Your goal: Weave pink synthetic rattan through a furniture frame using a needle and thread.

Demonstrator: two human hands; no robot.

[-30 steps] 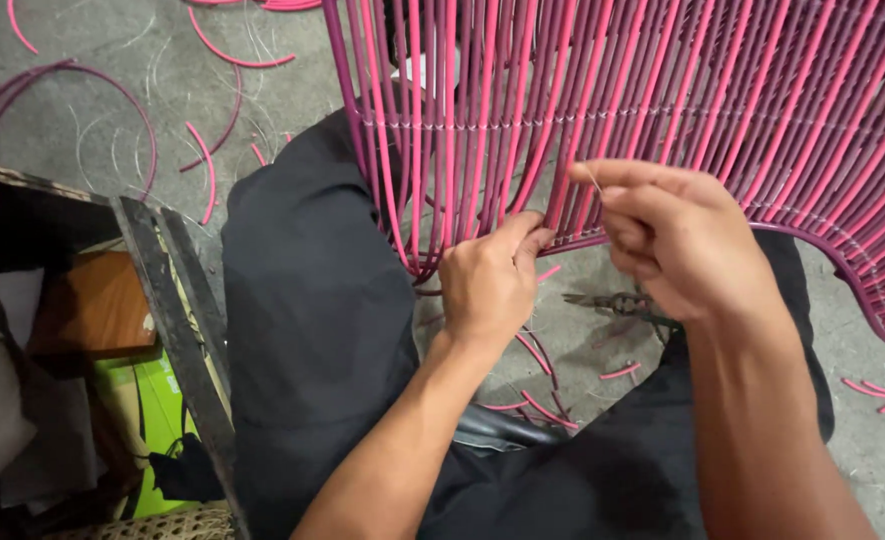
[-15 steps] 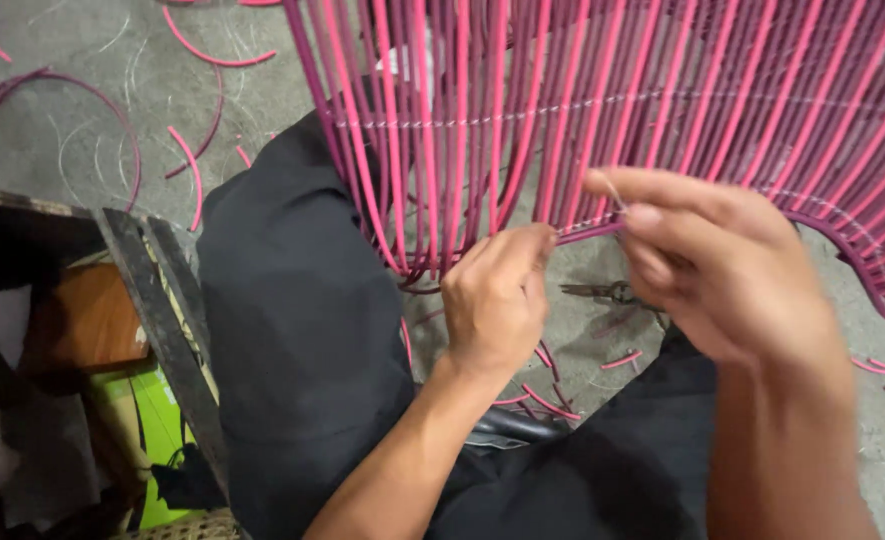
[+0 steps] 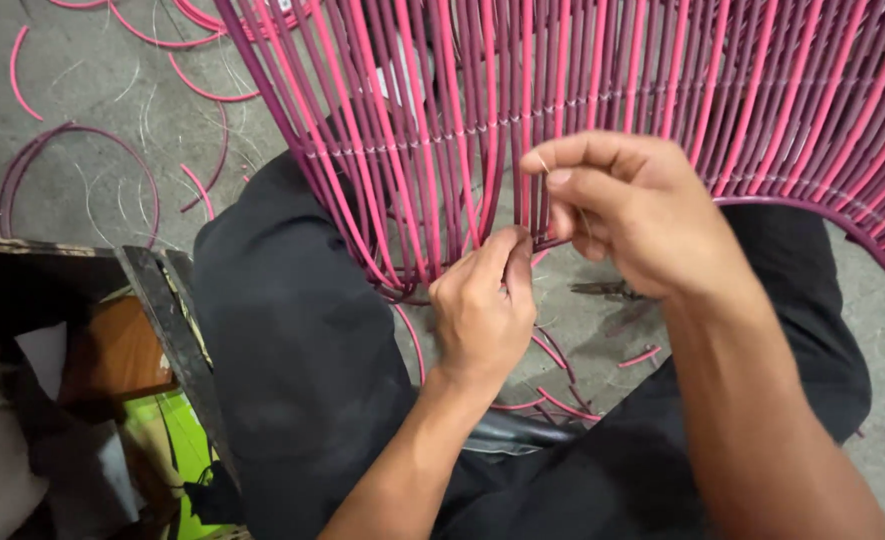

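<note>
A frame of pink and purple plastic cords (image 3: 602,90) stands in front of me, its lower rim curving across my lap. My left hand (image 3: 482,310) pinches the bottom ends of a few cords at the rim. My right hand (image 3: 632,210) is just to the right and slightly higher, thumb and forefinger pinched on a thin pale thread (image 3: 542,160) that runs up toward a line of stitching across the cords. My black trousers (image 3: 292,340) fill the space beneath.
Cut pink cord pieces (image 3: 562,405) and loose pink loops (image 3: 72,170) lie on the grey concrete floor. A dark metal tool (image 3: 607,290) lies on the floor under the frame. A dark wooden bench edge (image 3: 167,320) and a green box (image 3: 187,450) sit at left.
The view has shifted so the frame and both hands sit lower and more central. My right hand has drawn the thread slightly to the left; my left hand keeps its pinch at the rim.
</note>
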